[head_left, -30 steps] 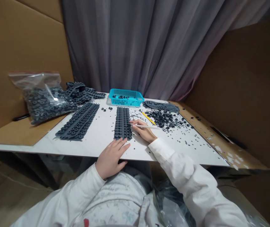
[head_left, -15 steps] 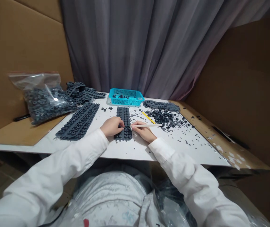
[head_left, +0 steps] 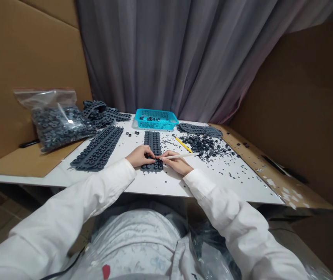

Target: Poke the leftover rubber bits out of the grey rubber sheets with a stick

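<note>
On the white table lies a dark grey rubber sheet (head_left: 152, 140) with rows of round ring-shaped parts. My left hand (head_left: 139, 155) rests on its left edge, thumb and forefinger bent together over the rings; whether a small part is pinched there is too small to tell. From the right, my right hand (head_left: 178, 163) grips a slim white pen-like stick (head_left: 181, 156), its tip pointing left at the rings near my left fingertips. Further right, a yellow pencil-like stick (head_left: 183, 144) lies beside a heap of small black pieces (head_left: 203, 144).
More ringed rubber sheets (head_left: 98, 149) lie on the left. Behind them are a tangled pile of strips (head_left: 99, 112) and a zip bag (head_left: 61, 124) of grey parts. A blue basket (head_left: 156, 125) stands at the back. Another sheet stack (head_left: 200, 130) lies right, with black bits scattered around.
The white stick's tip has moved slightly left, over the sheet. My right fingers have come closer to my left fingertips. The view has shifted a little.
</note>
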`<act>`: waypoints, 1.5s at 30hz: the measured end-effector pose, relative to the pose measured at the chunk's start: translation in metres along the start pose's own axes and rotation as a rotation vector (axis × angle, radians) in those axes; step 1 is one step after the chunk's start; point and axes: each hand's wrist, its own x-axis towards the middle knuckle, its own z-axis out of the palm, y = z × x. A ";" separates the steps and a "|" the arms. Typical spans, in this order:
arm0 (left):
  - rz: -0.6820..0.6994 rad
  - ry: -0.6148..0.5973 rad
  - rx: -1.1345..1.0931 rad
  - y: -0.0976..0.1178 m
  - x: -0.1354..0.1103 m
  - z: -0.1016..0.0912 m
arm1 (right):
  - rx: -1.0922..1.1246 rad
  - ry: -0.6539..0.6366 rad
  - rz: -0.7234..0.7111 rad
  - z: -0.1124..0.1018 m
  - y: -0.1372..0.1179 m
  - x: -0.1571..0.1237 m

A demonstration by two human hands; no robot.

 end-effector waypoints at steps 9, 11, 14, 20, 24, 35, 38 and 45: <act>0.022 0.024 0.009 -0.003 0.001 0.004 | -0.025 0.003 -0.017 -0.002 0.003 0.000; 0.026 0.024 0.006 -0.005 0.001 0.005 | -0.034 -0.002 -0.018 -0.003 0.002 0.000; 0.032 0.024 -0.003 -0.006 0.001 0.005 | -0.033 -0.005 -0.026 -0.003 0.003 0.000; 0.042 0.018 -0.030 -0.006 0.001 0.006 | -0.102 -0.013 -0.054 -0.002 0.004 0.000; 0.044 0.020 -0.040 -0.008 0.001 0.006 | -0.179 0.005 -0.091 -0.002 0.005 -0.001; 0.043 0.017 -0.018 -0.007 0.001 0.006 | -0.176 0.001 -0.127 -0.001 0.005 -0.001; 0.042 0.020 0.014 -0.005 0.001 0.005 | -0.144 0.076 -0.112 -0.003 0.003 0.000; -0.039 0.048 0.147 -0.005 -0.001 -0.003 | -0.390 0.155 -0.327 -0.008 0.007 0.008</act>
